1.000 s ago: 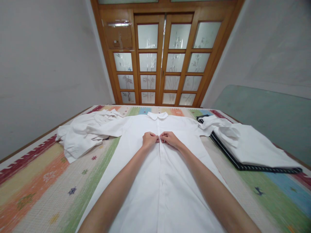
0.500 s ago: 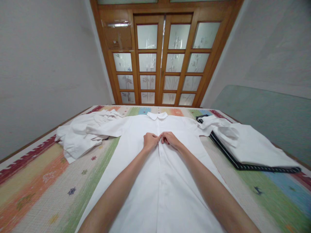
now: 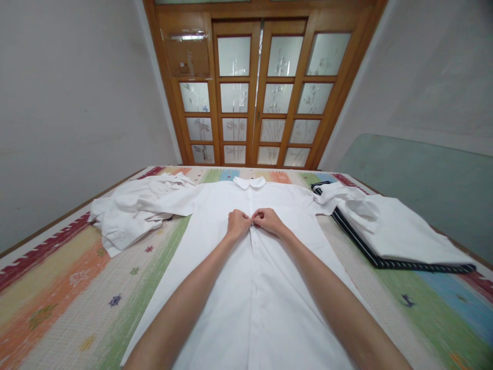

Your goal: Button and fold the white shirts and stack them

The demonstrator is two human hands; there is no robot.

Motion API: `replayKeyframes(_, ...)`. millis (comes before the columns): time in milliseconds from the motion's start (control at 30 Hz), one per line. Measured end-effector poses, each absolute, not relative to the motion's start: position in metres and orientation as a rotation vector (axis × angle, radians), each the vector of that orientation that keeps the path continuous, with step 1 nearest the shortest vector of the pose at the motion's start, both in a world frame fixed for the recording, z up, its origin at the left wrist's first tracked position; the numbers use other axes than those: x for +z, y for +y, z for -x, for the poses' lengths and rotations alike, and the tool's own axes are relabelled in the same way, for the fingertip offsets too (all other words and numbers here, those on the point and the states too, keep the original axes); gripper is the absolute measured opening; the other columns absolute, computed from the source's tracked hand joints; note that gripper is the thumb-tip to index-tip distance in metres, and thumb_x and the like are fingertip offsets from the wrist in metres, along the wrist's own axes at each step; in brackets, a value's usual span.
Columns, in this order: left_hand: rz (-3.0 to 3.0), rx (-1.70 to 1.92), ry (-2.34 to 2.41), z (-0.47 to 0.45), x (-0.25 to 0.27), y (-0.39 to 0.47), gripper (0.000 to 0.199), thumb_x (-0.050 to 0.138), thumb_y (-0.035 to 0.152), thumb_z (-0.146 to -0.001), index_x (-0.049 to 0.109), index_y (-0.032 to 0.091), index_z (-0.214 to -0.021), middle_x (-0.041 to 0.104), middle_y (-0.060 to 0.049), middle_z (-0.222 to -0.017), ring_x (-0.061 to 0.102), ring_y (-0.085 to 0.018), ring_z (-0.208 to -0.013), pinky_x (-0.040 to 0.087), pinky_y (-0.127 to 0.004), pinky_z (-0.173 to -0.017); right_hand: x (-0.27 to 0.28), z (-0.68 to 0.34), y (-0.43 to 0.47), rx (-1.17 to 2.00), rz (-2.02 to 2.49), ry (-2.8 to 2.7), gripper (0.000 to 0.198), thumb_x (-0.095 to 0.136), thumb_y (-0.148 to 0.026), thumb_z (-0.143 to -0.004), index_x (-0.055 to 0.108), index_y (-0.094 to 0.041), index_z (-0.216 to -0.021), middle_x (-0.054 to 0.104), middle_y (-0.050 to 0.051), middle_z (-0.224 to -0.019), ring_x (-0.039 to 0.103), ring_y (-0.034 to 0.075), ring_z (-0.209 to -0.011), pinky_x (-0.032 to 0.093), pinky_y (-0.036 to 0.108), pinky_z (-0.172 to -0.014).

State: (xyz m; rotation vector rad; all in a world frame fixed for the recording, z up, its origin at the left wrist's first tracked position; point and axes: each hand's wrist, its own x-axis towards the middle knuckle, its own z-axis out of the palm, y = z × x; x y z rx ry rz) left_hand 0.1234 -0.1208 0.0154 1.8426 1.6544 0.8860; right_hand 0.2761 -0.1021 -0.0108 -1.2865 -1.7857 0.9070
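Observation:
A white collared shirt point(image 3: 223, 277) lies spread front side up, its collar at the far end and its button placket running down the middle toward me. My left hand point(image 3: 239, 223) is closed in a pinch on the left side of the placket, at chest height. Against it, fingertips nearly touching, my right hand point(image 3: 266, 220) pinches the same spot from the right. The cloth is slightly raised between them. Whether a button sits between the fingers is hidden. Farther down, the two placket edges lie close together.
A crumpled white garment point(image 3: 127, 210) lies to the left, by the shirt's sleeve. On the right, folded white clothing point(image 3: 404, 231) rests on a black striped cloth point(image 3: 370, 254). A striped, colourful cover point(image 3: 127, 288) lies underneath. Wooden glazed doors point(image 3: 234, 97) stand beyond.
My right hand's fingers have shifted slightly left and straightened a little at the placket. My left hand stays almost in place. The garments have not moved.

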Motion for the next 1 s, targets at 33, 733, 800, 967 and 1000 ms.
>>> replayKeyframes(33,-1.850,0.891,1.642,-0.123,0.015,-0.120,0.013,0.066,0.021,-0.068,0.074,0.012,-0.063,0.071,-0.009,-0.063,0.066,-0.017,-0.067,0.044,-0.024,-0.063,-0.011,-0.277,-0.102,0.908,1.277,-1.788,0.010,0.058,-0.018,-0.063,0.067,-0.016,-0.068,0.061,-0.002,-0.049,0.054,0.012,-0.049,0.039,0.021,-0.052)
replayKeyframes(733,-1.828,0.911,1.460,-0.113,0.004,-0.107,0.014,0.061,0.015,-0.069,0.074,0.013,-0.066,0.068,0.000,-0.062,0.063,-0.014,-0.066,0.043,-0.022,-0.062,-0.009,-0.282,-0.101,0.857,1.279,-1.826,0.014,0.063,-0.027,-0.067,0.070,-0.015,-0.072,0.067,0.001,-0.065,0.056,0.013,-0.060,0.041,0.023,-0.059)
replayKeyframes(800,-1.919,0.919,1.460,-0.113,0.004,-0.108,0.013,0.061,0.015,-0.068,0.073,0.014,-0.063,0.067,0.000,-0.063,0.062,-0.014,-0.067,0.044,-0.023,-0.064,-0.008,-0.281,-0.100,0.890,1.282,-1.815,0.014,0.061,-0.024,-0.066,0.070,-0.015,-0.072,0.067,0.001,-0.064,0.056,0.013,-0.060,0.041,0.023,-0.060)
replayKeyframes(967,-2.106,0.998,1.472,-0.113,0.003,-0.108,0.005,0.067,0.014,-0.065,0.069,0.016,-0.061,0.066,-0.004,-0.080,0.060,-0.015,-0.077,0.048,-0.027,-0.075,-0.009,-0.279,-0.099,0.922,1.300,-1.791,0.016,0.057,-0.022,-0.067,0.070,-0.015,-0.070,0.066,0.000,-0.061,0.054,0.013,-0.058,0.041,0.023,-0.059)
replayKeyframes(1000,-2.109,1.005,1.472,-0.113,0.003,-0.107,0.003,0.068,0.014,-0.065,0.068,0.016,-0.061,0.065,-0.004,-0.082,0.060,-0.015,-0.078,0.048,-0.027,-0.076,-0.010,-0.279,-0.098,0.923,1.300,-1.787,0.016,0.057,-0.023,-0.067,0.071,-0.015,-0.071,0.066,0.000,-0.061,0.054,0.013,-0.058,0.041,0.023,-0.059)
